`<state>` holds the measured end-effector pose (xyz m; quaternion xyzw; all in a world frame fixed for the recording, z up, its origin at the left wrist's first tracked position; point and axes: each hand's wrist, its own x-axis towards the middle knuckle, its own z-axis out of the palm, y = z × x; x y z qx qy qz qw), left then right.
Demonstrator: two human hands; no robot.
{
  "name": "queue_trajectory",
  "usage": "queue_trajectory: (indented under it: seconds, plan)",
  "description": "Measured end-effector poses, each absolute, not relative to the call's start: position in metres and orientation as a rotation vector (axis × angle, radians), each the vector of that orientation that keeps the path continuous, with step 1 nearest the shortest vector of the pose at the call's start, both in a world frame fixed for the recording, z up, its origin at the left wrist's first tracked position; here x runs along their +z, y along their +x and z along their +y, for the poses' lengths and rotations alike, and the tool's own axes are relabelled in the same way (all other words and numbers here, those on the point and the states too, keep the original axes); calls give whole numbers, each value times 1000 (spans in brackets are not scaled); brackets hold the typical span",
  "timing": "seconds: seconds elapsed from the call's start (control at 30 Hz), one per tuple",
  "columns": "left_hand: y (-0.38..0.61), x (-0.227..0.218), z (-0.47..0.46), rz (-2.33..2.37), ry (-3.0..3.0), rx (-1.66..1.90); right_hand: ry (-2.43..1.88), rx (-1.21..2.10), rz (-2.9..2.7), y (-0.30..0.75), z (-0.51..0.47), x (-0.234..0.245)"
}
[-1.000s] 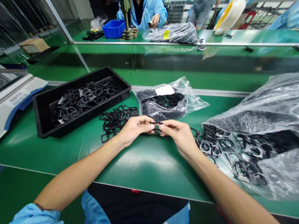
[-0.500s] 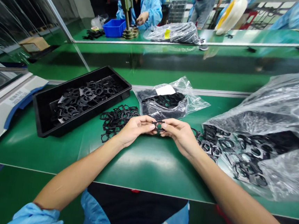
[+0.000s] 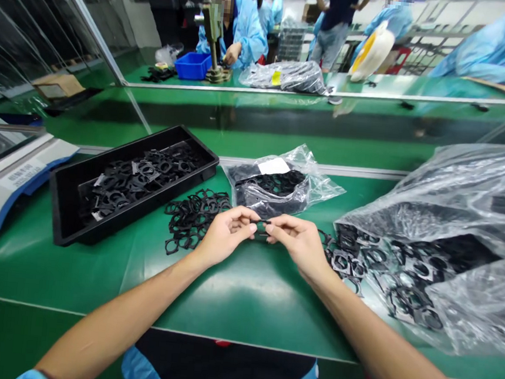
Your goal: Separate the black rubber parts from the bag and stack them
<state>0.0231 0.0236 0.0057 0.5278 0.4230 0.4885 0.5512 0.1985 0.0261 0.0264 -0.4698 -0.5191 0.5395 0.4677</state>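
Note:
My left hand [image 3: 230, 233] and my right hand [image 3: 297, 239] meet above the green table. Between their fingertips they pinch one small black ring-shaped plastic part [image 3: 260, 221], each hand at one side of it. Green shows through its opening, and the fingers cover its ends. Beside my left hand lies a loose pile of similar black ring parts [image 3: 190, 219]. More black ring parts [image 3: 343, 261] lie to the right of my right hand, spilling from a large clear plastic bag [image 3: 477, 191]. Just beyond my hands sits a smaller clear bag [image 3: 318, 190] of black parts with a white label.
A black tray [image 3: 69, 235] full of black parts stands on the left, beside a white and blue scale-like device [image 3: 28, 176]. Across a divider, a co-worker in blue sits at a hand press [image 3: 212, 38] near a blue bin [image 3: 192, 66]. Other people are farther back.
The head view has tilted up slightly, so the scene sits lower. The black part has turned between my fingertips and shows less of its face. Both hands keep their pinch.

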Motion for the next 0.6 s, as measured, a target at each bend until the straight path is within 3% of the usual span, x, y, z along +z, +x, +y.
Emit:
queue_trajectory:
  seconds: [0.6]
  plan:
    - [23,5,23,986,1282,1141,-1092,1294,-1361,199,26,23]
